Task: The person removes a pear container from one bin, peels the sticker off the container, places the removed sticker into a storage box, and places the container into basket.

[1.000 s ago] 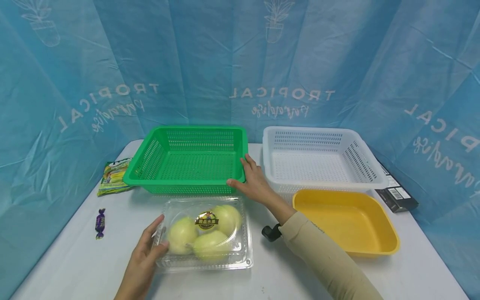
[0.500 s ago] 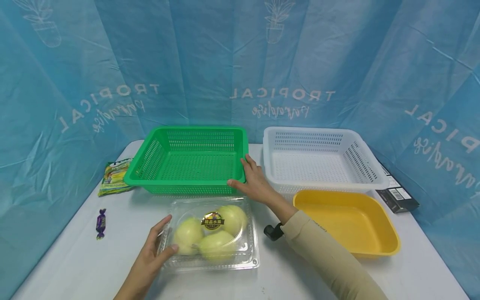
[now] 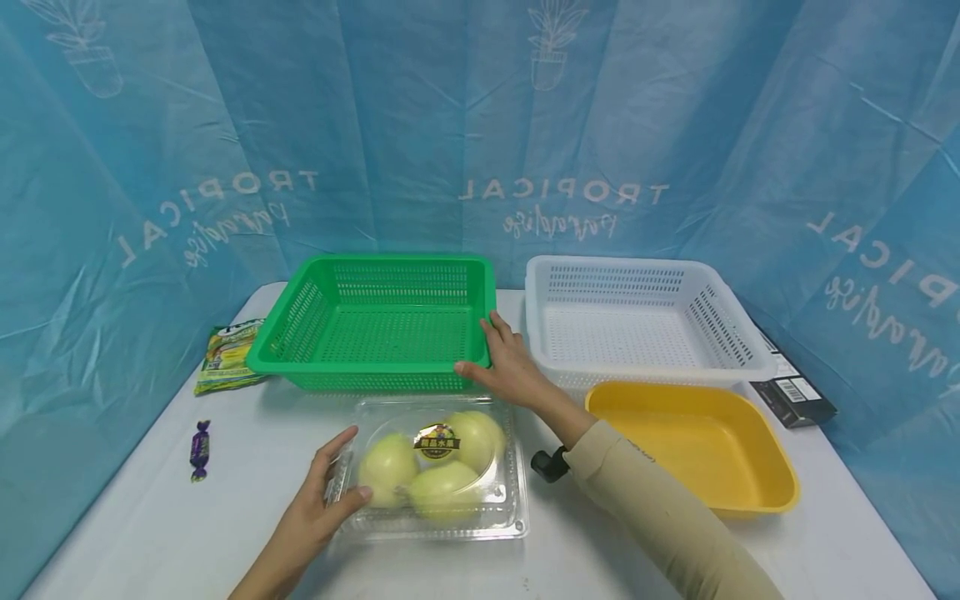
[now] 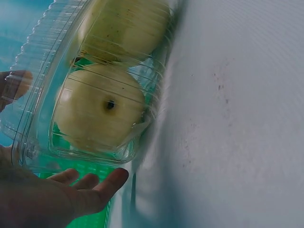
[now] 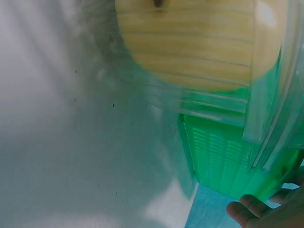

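In the head view, my left hand (image 3: 318, 500), thumb and fingers spread loosely, presses against the left end of a clear, rectangular plastic box (image 3: 501, 523), which lies on the white table (image 3: 247, 475) before a green perforated plastic basket (image 3: 367, 368) and shows three pale yellow-green, round fruits (image 3: 444, 492) under a glossy black-and-gold label (image 3: 437, 443), while my relaxed right hand (image 3: 508, 367) rests on the basket's corner. My left wrist shows a brown-specked fruit with a dark spot through ribbed plastic. My right wrist shows smooth, creamy yellow fruit behind wavy ridges.
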The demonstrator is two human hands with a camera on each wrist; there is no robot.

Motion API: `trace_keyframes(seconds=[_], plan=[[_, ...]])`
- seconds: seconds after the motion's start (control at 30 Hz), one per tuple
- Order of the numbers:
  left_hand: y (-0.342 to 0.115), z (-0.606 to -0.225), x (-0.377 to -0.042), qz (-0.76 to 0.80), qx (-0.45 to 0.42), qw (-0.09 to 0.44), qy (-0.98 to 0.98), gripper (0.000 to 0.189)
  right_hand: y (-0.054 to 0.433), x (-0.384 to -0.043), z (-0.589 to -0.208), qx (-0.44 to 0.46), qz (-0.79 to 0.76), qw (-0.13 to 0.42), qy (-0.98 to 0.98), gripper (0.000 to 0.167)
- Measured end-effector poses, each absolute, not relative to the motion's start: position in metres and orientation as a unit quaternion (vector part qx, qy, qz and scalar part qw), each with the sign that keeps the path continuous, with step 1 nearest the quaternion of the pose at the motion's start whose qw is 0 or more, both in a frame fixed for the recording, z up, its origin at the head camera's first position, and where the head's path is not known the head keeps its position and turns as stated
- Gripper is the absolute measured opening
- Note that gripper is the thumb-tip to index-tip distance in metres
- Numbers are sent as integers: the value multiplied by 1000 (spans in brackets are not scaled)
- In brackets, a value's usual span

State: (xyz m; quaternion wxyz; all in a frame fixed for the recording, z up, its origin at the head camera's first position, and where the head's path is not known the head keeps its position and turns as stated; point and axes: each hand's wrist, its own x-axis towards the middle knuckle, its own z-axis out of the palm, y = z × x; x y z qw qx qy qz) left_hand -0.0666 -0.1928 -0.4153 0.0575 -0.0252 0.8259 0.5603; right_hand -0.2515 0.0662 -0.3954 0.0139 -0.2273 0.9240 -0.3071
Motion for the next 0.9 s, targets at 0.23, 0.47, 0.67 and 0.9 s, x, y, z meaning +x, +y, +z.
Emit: trace_keyframes(seconds=[0.23, 0.47, 0.67, 0.9], plan=[[-189, -416, -68, 562, -15, 56, 825, 76, 67, -252, -395, -231, -307, 18, 923, 89], [-183, -416, -70, 560, 5, 63, 826, 76, 67, -251, -394, -231, -306, 15, 923, 89], [-179, -416, -74, 558, 14, 68, 827, 77, 68, -251, -395, -233, -305, 11, 923, 88], [-176, -418, -77, 560, 18, 70, 825, 78, 69, -251, -395, -236, -308, 15, 921, 88]])
